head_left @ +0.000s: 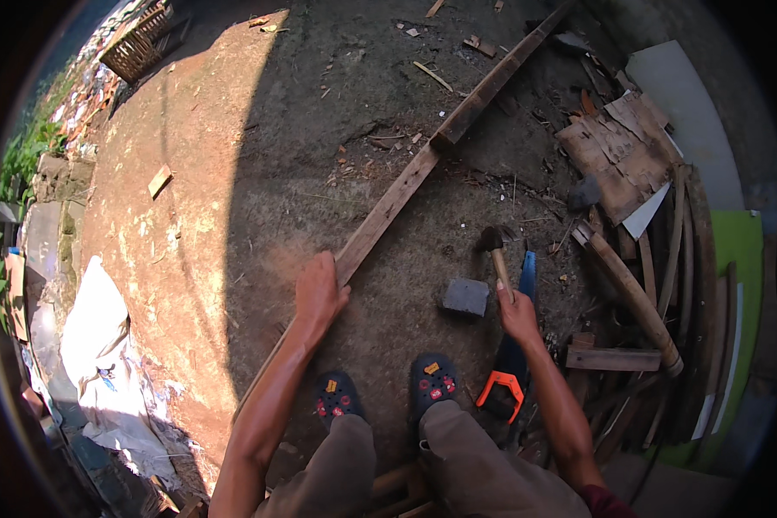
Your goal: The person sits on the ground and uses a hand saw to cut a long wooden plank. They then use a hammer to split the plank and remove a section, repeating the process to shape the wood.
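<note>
"Beginning at the left, list the items."

"A crumpled white fabric sack (99,337) lies near left on sunlit ground. To its right, the left hand (319,289) is closed on a long, narrow brown wooden plank (387,209); the thumb shows on the right, while the fingertips are hidden. The plank runs diagonally from near left towards the far centre, where it meets the near end of a thick, dark brown wooden beam (502,80). Whether it passes over or under that end cannot be told."

"Continue to the right."

"A squat grey block (466,297) rests on the shaded ground, apart from the plank. Just to its right, the right hand (517,318) is wrapped round the wooden handle of a dark-headed hammer (500,263). Beside that hand lies a blue-bladed handsaw with an orange handle (509,356). A loose stack of brown timber lengths (634,298) occupies the right side."

"Identify the step in hand."

"Judged from the grips: steadying the plank with the left hand, hammer ready in the right, its head well apart from the plank."

"State what the next move calls for."

"Any hammer stroke there would call for a firm left grip, confirmed support at the beam, and left fingers outside the hammer's path."
</note>
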Demonstrator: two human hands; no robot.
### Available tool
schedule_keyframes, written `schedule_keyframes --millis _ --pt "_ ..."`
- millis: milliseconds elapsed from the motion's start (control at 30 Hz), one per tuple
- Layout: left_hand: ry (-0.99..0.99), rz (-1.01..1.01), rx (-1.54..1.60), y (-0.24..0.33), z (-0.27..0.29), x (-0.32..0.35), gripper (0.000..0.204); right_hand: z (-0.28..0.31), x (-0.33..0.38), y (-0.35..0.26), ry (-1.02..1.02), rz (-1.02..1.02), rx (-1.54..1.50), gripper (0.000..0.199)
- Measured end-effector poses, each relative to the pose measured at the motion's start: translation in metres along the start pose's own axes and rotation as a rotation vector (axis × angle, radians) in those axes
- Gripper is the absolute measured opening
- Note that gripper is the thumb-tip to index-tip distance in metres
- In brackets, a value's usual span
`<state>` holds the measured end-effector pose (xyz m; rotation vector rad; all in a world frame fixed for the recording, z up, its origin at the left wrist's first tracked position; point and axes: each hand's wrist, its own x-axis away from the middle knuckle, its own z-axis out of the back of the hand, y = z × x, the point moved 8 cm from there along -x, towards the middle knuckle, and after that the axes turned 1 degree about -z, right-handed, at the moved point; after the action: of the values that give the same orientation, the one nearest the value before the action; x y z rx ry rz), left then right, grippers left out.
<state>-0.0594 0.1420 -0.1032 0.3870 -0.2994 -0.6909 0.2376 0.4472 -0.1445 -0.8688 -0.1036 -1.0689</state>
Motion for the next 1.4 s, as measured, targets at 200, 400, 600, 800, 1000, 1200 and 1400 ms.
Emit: schedule_keyframes --millis 200,400,600,800,1000,1200,1400 --pt "0.050 -0.006 0.302 -0.033 0.011 -0.009 0.046 -0.018 -0.003 0.037 -0.044 -0.055 -0.091 0.063" --pt "0.132 0.210 0.836 -0.068 0.019 0.025 0.062 -0.001 0.009 0.001 0.039 0.079 0.089 0.052" --pt "0.091 0.110 0.081 -0.037 0.022 0.057 0.054 0.007 0.035 -0.030 0.139 0.282 0.305 0.041" --pt "-0.094 0.317 0.066 -0.036 0.019 0.052 0.051 0.004 0.059 -0.055 0.342 0.412 0.360 0.058" --pt "-0.129 0.339 0.064 -0.043 0.013 0.052 0.059 -0.013 0.064 -0.077 0.234 0.532 0.287 0.074" --pt "-0.002 0.258 0.054 -0.037 0.016 0.053 0.059 -0.029 0.061 -0.090 0.055 0.509 0.369 0.092" --pt "-0.108 0.287 0.083 -0.046 0.016 0.050 0.066 -0.035 0.048 -0.080 0.090 0.518 0.431 0.088"
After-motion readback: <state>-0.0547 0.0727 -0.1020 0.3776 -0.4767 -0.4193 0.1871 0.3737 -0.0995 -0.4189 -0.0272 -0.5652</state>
